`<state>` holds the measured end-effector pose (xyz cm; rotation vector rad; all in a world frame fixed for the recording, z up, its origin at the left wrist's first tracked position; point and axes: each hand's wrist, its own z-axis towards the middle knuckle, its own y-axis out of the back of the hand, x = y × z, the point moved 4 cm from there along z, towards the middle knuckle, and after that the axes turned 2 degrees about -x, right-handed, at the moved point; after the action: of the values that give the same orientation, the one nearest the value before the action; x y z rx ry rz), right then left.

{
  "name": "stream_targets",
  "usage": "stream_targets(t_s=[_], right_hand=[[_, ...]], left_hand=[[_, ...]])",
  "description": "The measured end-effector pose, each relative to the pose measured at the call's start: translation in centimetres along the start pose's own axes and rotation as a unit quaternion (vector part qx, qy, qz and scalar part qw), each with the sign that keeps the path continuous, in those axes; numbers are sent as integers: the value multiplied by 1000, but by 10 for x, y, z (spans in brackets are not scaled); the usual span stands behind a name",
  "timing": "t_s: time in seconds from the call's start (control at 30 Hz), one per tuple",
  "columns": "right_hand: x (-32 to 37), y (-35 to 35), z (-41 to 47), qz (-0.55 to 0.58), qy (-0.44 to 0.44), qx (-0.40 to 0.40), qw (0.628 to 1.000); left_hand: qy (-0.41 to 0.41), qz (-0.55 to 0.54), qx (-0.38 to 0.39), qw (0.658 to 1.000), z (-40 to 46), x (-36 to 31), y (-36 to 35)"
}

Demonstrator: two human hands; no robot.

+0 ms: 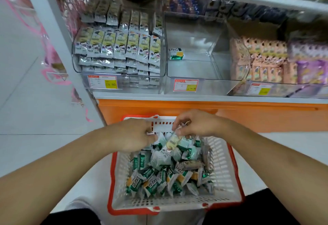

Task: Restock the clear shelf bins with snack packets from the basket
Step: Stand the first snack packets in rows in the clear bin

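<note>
My right hand (pixel 193 124) pinches a pale snack packet (pixel 173 140) by its top edge, dangling it over the far end of the white basket (pixel 224 169). My left hand (pixel 132 136), fingers curled, grips another packet beside it. Green-and-white packets (pixel 159 180) fill the basket. On the far shelf, the middle clear bin (pixel 195 68) holds one lone packet (pixel 176 54).

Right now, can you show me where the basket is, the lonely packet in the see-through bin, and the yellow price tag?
basket (pixel 236 180): head view, right orange rim.
lonely packet (pixel 176 54): head view, middle of wrapper.
yellow price tag (pixel 111 84): head view, yellow part.
</note>
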<state>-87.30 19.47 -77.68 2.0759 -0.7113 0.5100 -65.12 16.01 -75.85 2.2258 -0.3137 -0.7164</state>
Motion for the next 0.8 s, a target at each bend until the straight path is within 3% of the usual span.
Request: stream_targets(t_s=[0.13, 0.23, 0.33, 0.53, 0.8], right_hand=[[55, 20, -36, 84, 87, -13, 993], [76, 28, -50, 144, 120, -119, 975], [97, 36, -65, 99, 177, -219, 954], [118, 20, -74, -50, 253, -212, 943], [127, 18, -68, -12, 226, -247, 942]], left_hand=[[-26, -232, 5, 972, -22, -31, 13], [-43, -397, -50, 915, -31, -34, 23], [-50, -506, -115, 853, -36, -28, 41], [-56, -543, -134, 827, -43, -15, 65], [-49, -544, -138, 826, -46, -9, 71]])
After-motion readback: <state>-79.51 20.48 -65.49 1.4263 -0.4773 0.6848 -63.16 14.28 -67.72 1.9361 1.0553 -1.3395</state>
